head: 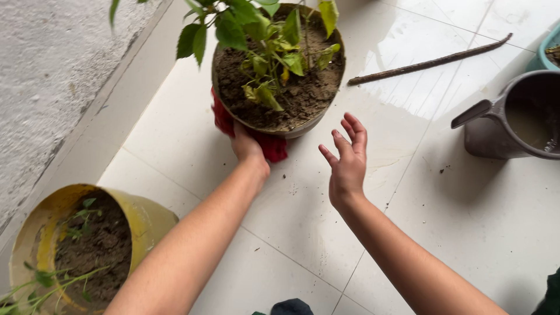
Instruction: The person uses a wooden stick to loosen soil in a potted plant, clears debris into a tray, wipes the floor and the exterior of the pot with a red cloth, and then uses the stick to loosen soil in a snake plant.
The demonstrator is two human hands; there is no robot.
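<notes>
At the top middle of the frame, the left hand [245, 146] presses a red cloth [274, 147] against the plant pot [279, 70]; I cannot tell how its fingers sit. Just right, the right hand [345, 163] hovers over the white tile floor [466, 221], fingers [357, 131] spread and curled. A yellow pot [146, 216] sits lower left.

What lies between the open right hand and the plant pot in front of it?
Nothing: in the head view only bare white floor tile separates the right hand from the plant pot.

Home patio or balcony, white floor tiles [478, 233], rough wall [52, 76], 2 soil-filled plant pots [279, 70], watering jug [513, 116]
</notes>
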